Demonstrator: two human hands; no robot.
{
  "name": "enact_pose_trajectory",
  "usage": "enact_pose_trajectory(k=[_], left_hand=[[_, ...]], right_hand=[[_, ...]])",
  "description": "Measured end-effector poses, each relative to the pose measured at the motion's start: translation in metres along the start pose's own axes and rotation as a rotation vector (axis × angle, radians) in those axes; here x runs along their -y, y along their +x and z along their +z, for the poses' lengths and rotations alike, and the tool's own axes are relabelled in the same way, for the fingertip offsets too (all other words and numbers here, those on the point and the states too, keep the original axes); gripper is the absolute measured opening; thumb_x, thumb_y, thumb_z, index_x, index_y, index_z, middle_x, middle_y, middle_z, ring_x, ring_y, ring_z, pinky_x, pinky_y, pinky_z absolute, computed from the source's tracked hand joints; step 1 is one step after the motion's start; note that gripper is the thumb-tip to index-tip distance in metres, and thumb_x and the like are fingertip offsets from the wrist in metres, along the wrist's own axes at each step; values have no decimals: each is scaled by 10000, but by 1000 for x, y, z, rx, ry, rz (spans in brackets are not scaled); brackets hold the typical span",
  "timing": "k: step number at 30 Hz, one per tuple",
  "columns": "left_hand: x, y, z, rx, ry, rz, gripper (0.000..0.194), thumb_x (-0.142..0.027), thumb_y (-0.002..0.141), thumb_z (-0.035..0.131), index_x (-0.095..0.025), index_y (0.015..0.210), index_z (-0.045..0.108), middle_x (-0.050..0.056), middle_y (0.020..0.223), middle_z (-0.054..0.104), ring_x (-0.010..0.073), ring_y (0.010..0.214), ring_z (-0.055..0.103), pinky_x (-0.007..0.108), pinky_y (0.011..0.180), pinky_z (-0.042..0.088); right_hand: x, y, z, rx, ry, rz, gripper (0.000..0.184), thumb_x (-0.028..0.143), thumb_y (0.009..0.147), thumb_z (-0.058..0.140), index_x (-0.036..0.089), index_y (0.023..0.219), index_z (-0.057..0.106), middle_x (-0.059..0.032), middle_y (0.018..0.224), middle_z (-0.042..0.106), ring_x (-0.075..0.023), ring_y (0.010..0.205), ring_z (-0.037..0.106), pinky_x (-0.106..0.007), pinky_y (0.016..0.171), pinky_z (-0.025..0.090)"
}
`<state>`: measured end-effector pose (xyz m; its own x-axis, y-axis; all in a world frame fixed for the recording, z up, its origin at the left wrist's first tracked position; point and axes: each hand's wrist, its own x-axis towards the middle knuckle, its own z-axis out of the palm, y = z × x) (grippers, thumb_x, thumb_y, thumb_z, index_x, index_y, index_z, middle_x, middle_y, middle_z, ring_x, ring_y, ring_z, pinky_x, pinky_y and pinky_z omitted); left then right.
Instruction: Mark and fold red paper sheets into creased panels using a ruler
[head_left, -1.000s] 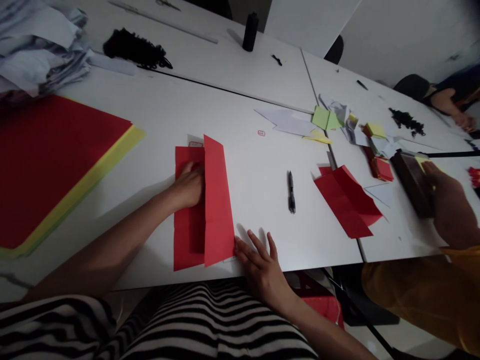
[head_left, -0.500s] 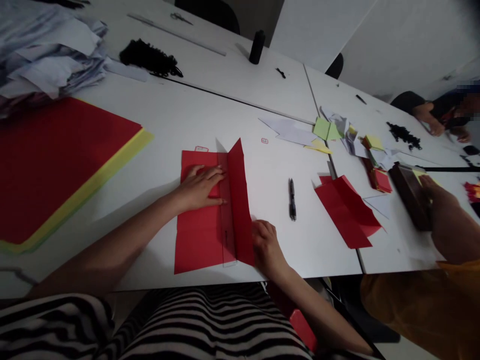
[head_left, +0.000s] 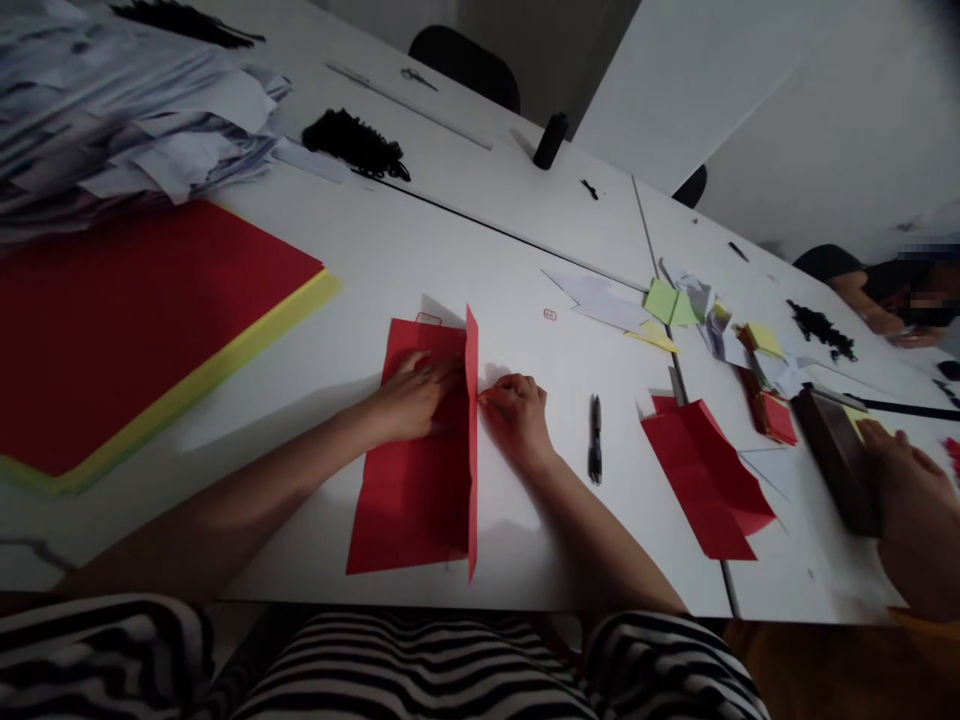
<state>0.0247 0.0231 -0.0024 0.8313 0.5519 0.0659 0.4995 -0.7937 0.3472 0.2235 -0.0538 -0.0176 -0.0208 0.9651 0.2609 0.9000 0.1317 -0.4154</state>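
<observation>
A sheet of red paper lies before me with its right part folded up into a standing flap, seen nearly edge-on. My left hand rests flat on the lying part, its fingers stretched toward the fold and partly hidden in shadow. A clear ruler under that hand is almost wholly hidden by the flap. On the flap's outer side is my right hand, fingers bent and thumb and fingertips pinched at the flap's edge. To its right a black pen lies on the table.
Red, yellow and green sheets are stacked at left below a heap of white paper. Another folded red paper lies at right, near a co-worker's hand on a dark brown block. Black cord lies farther back.
The flap has swung up from leaning right to nearly upright. My right hand has moved up and left with it. My left hand stays on the paper; the view has shifted.
</observation>
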Motion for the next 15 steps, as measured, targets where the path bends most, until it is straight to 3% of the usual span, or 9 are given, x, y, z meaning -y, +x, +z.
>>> enact_pose_trajectory(k=[6, 11, 15], left_hand=[[1, 0, -1, -9, 2, 29, 452, -108, 758, 541, -242, 1184, 603, 95, 1068, 646, 309, 1108, 544, 515, 1053, 233], [1, 0, 0, -15, -16, 19, 361, -149, 775, 547, -230, 1118, 625, 92, 1098, 622, 297, 1079, 548, 524, 1045, 236], [0, 0, -1, -5, 16, 18, 345, -81, 775, 491, -222, 1045, 653, 89, 1038, 640, 288, 1069, 551, 513, 1029, 262]], right_hand=[[-8, 31, 9, -6, -42, 13, 232, 313, 942, 501, 281, 961, 730, -57, 1010, 605, -221, 999, 516, -393, 897, 351], [-10, 57, 14, -28, -61, 33, 284, 299, 965, 438, 259, 967, 719, -77, 1016, 617, -241, 1010, 515, -419, 889, 339], [-9, 76, 16, -23, -96, 71, 267, 263, 968, 440, 259, 980, 707, -78, 1035, 618, -241, 1030, 508, -416, 885, 335]])
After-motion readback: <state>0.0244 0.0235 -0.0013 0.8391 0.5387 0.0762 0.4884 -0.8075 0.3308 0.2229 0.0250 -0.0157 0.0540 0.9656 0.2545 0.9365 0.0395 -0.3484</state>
